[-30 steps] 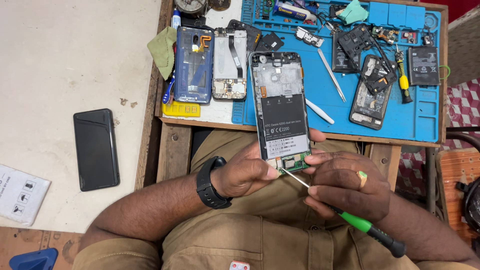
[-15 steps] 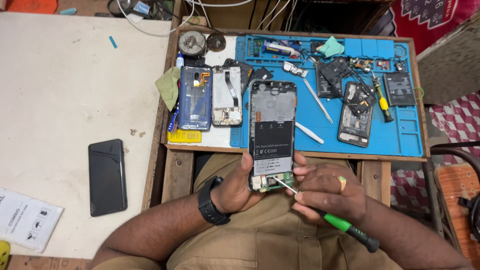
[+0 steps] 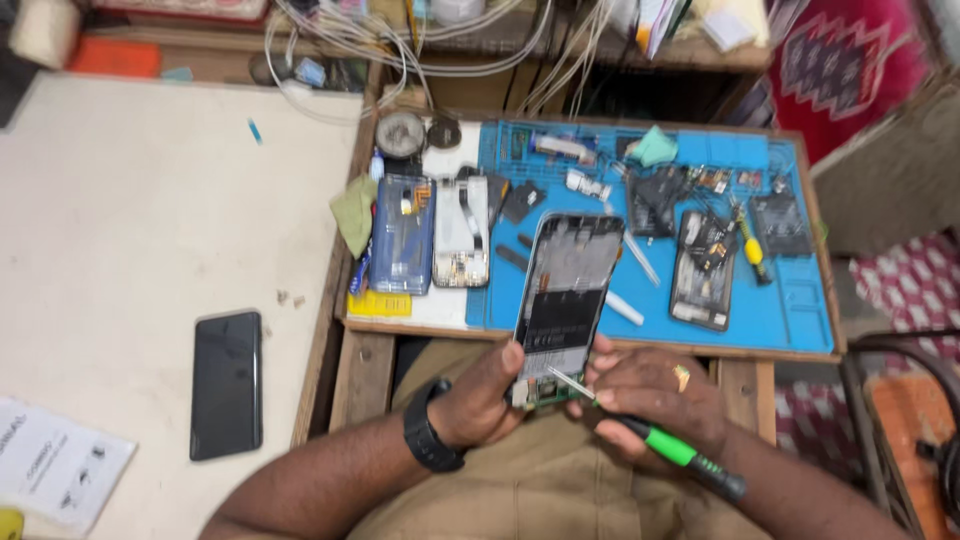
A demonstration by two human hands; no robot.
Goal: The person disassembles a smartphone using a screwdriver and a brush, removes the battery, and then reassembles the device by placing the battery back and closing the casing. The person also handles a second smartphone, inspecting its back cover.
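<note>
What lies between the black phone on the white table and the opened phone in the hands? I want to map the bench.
In the head view, bare white table, then the wooden tray edge and the left hand.

I am gripping the opened phone (image 3: 563, 300) at its lower edge with my left hand (image 3: 478, 398), its top leaning over the blue work mat (image 3: 790, 300). My right hand (image 3: 655, 400) is holding a green-handled screwdriver (image 3: 650, 438) — its tip is touching the green board at the phone's bottom end. Two more opened phones (image 3: 430, 235) are lying on the mat's left side, and a black phone (image 3: 226, 383) is resting face up on the pale tabletop (image 3: 130, 230) — well apart from my hands.
</note>
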